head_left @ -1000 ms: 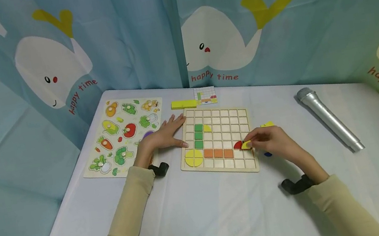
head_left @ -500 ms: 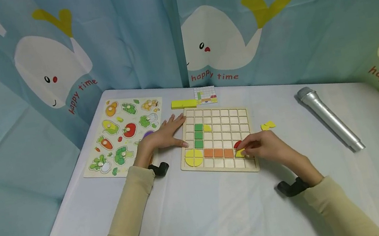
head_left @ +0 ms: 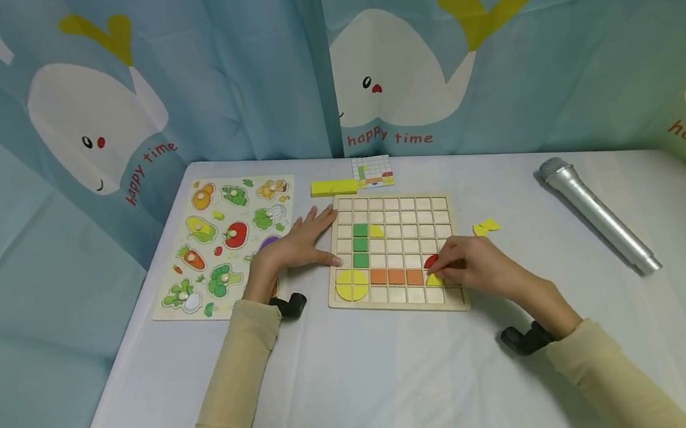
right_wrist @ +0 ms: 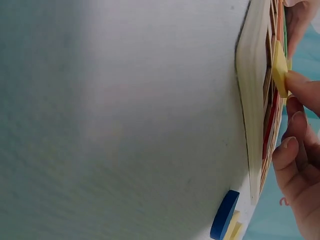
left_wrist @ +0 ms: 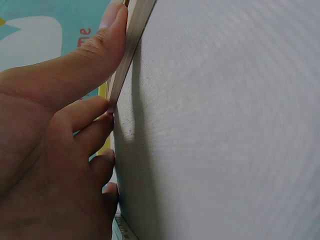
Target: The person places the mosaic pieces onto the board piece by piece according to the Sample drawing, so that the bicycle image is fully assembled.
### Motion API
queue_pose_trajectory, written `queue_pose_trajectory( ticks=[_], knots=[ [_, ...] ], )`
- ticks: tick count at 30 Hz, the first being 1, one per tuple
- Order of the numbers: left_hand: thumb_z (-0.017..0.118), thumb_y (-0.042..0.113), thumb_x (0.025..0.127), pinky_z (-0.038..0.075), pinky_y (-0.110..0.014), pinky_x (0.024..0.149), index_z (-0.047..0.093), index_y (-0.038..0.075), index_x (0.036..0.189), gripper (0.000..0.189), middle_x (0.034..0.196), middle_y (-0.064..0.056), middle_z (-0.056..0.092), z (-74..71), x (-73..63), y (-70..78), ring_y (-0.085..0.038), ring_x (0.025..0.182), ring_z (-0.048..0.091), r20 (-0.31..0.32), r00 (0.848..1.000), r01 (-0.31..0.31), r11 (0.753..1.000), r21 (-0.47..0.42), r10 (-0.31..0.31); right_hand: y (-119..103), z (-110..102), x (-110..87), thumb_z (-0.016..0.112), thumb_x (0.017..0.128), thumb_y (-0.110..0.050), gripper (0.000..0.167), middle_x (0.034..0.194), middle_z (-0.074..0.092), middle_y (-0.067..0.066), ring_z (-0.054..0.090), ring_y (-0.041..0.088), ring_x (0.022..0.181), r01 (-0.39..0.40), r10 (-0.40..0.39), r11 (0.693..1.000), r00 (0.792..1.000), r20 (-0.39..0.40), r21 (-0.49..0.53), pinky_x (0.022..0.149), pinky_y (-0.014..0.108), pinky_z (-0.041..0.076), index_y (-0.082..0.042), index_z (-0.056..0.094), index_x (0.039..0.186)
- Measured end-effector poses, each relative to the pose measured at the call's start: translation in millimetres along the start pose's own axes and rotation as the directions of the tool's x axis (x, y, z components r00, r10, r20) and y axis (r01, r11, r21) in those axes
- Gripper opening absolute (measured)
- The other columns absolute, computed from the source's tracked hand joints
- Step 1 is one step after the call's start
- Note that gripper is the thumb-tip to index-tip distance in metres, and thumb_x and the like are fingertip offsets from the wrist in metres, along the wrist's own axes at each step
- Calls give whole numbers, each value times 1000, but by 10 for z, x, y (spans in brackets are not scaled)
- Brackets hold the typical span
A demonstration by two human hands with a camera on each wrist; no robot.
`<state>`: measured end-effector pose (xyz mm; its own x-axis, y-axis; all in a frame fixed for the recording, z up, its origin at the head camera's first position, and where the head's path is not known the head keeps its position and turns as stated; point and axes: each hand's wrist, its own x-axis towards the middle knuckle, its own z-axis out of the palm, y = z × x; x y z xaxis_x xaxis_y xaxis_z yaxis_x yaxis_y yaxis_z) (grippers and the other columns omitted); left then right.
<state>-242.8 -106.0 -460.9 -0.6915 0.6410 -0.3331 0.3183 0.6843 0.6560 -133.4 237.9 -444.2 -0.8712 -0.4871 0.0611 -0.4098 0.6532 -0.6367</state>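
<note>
A wooden grid board [head_left: 408, 218] lies on the table. My left hand [head_left: 294, 246] rests with spread fingers against its left edge; in the left wrist view the thumb [left_wrist: 107, 47] lies along the wooden rim. Over the lower right cells, my right hand [head_left: 481, 263] pinches a yellow quarter-circle piece [right_wrist: 280, 70] between thumb and fingertips, tilted just at the board's surface, right of the orange squares [head_left: 397, 278]. A red piece [head_left: 430, 261] sits directly above it, partly behind the fingers. Green squares [head_left: 360, 245], a yellow quarter piece [head_left: 376, 230] and a yellow circle [head_left: 351, 285] also fill cells.
Yellow pieces [head_left: 486, 226] and a blue piece [right_wrist: 225, 215] lie right of the board. A yellow bar [head_left: 334, 187] and a pattern card [head_left: 373, 172] are behind it. A vegetable puzzle [head_left: 182, 229] lies left, a silver microphone [head_left: 598, 215] far right.
My right hand has moved left with the yellow piece, from the board's right edge to the cell beside the orange row, and lowered it there. My left hand has stayed put.
</note>
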Motion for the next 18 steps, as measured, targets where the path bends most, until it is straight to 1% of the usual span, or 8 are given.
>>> queue_pose_trajectory(
  ticks=[4, 7, 12, 16, 18],
  knots=[
    [77, 37, 92, -10, -45, 130, 9, 14, 167, 105, 175, -3, 1, -2, 9, 4, -26, 161, -11, 1, 1000, 0, 1000, 5, 0, 2, 6, 6, 78, 85, 7, 15, 92, 71, 4, 65, 19, 85, -1, 1, 1000, 1000, 6, -31, 69, 22, 55, -5, 83, 92],
    [77, 37, 92, -10, -45, 130, 9, 14, 167, 105, 175, -3, 1, -4, 6, 12, -26, 161, -11, 3, 1000, -1, 1000, 5, 1, 11, 8, -2, 78, 86, 6, 15, 95, 74, 4, 68, 19, 87, -17, 17, 1000, 1000, 7, -22, 72, 22, 56, -6, 82, 93],
    [77, 37, 91, -10, -46, 130, 9, 14, 167, 104, 175, -3, 1, -8, -11, 32, -27, 161, -11, 4, 1000, 1, 1000, -2, -1, 40, -25, -30, 78, 87, 2, 13, 99, 77, 6, 68, 15, 85, -87, 88, 996, 996, -18, 15, 72, 20, 56, -8, 80, 95],
    [77, 37, 92, -10, -46, 130, 9, 14, 167, 104, 175, -3, 1, -8, -18, 28, -26, 161, -11, 6, 1000, 6, 1000, -7, -6, 92, -94, -55, 77, 88, 1, 11, 96, 76, 8, 65, 15, 80, -154, 154, 988, 987, -41, 14, 68, 20, 54, -7, 79, 95],
    [77, 37, 92, -10, -46, 130, 8, 15, 167, 104, 175, -2, 0, -8, -20, 21, -26, 161, -12, 6, 1000, 11, 1000, -6, -11, 118, -140, -63, 77, 89, -1, 10, 97, 76, 9, 64, 15, 79, -189, 189, 982, 981, -41, 18, 66, 21, 53, -7, 79, 97]
  ],
)
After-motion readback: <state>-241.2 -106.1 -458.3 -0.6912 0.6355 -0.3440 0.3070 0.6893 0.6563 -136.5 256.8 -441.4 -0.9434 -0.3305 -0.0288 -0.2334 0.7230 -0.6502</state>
